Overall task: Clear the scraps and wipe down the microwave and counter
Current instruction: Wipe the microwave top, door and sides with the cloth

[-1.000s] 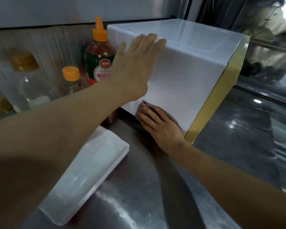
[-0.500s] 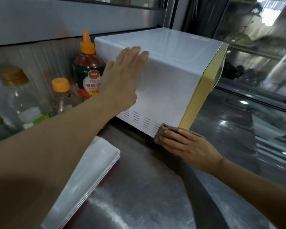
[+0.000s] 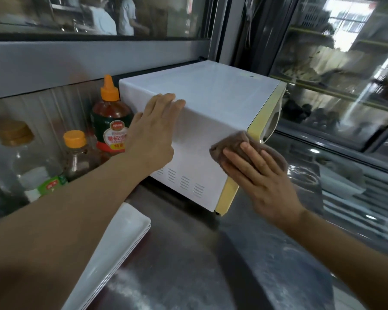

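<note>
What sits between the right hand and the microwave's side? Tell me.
A brown cloth lies between them. In the head view the right hand presses it flat against the white side of the microwave, near the yellow front edge.

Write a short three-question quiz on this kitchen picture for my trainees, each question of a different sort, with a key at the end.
1. True or false: the left hand lies flat against the side of the white microwave.
2. Multiple choice: what does the right hand press against the microwave? A) a brown cloth B) a yellow sponge C) a paper towel
3. Fill in the gap: the tall sauce bottle beside the microwave has an ______ cap.

Key: 1 true; 2 A; 3 orange
</note>
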`<state>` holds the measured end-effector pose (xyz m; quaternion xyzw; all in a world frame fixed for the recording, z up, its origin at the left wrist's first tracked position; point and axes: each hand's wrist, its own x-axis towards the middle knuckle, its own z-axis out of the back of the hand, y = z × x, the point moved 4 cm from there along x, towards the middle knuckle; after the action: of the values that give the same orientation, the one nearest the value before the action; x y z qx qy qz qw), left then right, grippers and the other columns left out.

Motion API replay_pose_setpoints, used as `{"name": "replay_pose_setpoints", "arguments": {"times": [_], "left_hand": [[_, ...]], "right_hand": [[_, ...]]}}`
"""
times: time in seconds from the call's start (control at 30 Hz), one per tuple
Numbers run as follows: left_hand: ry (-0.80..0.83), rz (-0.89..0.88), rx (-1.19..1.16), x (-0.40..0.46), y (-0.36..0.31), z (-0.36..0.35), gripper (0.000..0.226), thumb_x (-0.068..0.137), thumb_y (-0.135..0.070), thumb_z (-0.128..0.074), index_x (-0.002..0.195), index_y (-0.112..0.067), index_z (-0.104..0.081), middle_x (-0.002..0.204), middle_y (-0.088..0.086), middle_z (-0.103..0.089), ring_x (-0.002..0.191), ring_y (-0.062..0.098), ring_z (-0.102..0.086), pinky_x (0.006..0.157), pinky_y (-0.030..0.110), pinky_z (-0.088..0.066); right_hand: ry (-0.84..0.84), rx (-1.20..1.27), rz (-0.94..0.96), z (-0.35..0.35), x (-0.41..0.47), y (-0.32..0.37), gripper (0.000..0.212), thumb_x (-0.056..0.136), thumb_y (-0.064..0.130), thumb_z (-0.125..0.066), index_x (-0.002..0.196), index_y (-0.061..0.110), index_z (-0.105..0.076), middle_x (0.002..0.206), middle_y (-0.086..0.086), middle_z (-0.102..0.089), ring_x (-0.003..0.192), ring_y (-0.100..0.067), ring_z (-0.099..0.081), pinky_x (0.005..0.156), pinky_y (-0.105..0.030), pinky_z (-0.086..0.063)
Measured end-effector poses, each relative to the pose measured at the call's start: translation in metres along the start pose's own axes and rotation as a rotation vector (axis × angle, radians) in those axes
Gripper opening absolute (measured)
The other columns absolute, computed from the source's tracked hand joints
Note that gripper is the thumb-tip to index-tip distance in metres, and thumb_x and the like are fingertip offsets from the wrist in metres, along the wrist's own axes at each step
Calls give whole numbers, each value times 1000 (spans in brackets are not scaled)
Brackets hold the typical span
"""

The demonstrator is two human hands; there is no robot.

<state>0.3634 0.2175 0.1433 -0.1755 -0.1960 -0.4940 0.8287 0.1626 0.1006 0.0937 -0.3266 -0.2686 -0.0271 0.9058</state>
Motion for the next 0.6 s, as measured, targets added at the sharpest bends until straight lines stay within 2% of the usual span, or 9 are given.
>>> {"name": "replay_pose_setpoints", "arguments": {"times": [0.13,0.2,0.23,0.33,0.4,0.47,0.53,0.6], "left_hand": [[12,-10,16,0,0,1,92,69,-10,-74,144,-19,-21,153,3,-17,142,23,-15,102,47,-39],[31,-9,25,1,0,2,93,69,-12,-74,144,-19,-20,153,2,-16,142,22,-16,102,46,-39],[44,-6,32,2,0,3,93,69,-13,-75,144,-20,-20,153,2,-16,142,22,-16,101,46,-40],[90,-12,59,5,4,6,95,68,-14,-76,143,-22,-19,153,0,-16,141,22,-18,98,47,-41],[128,-18,51,6,7,8,95,69,-15,-76,144,-23,-18,154,0,-15,141,23,-17,97,49,-42],[168,-11,23,6,7,9,95,71,-19,-75,146,-23,-17,155,0,-13,142,24,-15,98,49,-41],[183,4,7,5,3,9,93,73,-22,-73,147,-21,-16,157,1,-10,143,24,-13,102,52,-37],[157,23,14,5,-4,11,89,76,-22,-71,147,-19,-17,157,3,-8,144,25,-13,107,56,-30]], "right_hand": [[226,73,133,-30,-29,36,60,80,14,-42,140,16,-44,149,-1,-37,140,-28,-27,110,-44,-31],[330,104,138,-35,-35,49,63,77,12,-59,138,15,-46,147,-1,-40,138,-27,-31,107,-45,-39],[316,139,99,-32,-34,52,63,76,11,-67,136,15,-50,145,-2,-44,137,-26,-33,107,-44,-39],[67,290,-99,-5,-28,46,42,84,7,-64,125,7,-59,136,-9,-54,136,-28,-36,112,-38,-33],[-106,446,-320,20,-24,30,43,83,3,-65,126,3,-58,139,-15,-48,138,-29,-32,114,-31,-29],[-256,612,-579,43,-19,14,53,78,-2,-69,128,5,-55,139,-20,-44,134,-22,-33,113,-17,-24],[-345,700,-813,55,-7,1,59,71,-3,-76,127,8,-57,130,-14,-44,122,-10,-39,105,-7,-26],[-396,787,-976,56,12,-8,54,69,4,-79,119,11,-59,119,-3,-43,107,-4,-42,94,-1,-30]]}}
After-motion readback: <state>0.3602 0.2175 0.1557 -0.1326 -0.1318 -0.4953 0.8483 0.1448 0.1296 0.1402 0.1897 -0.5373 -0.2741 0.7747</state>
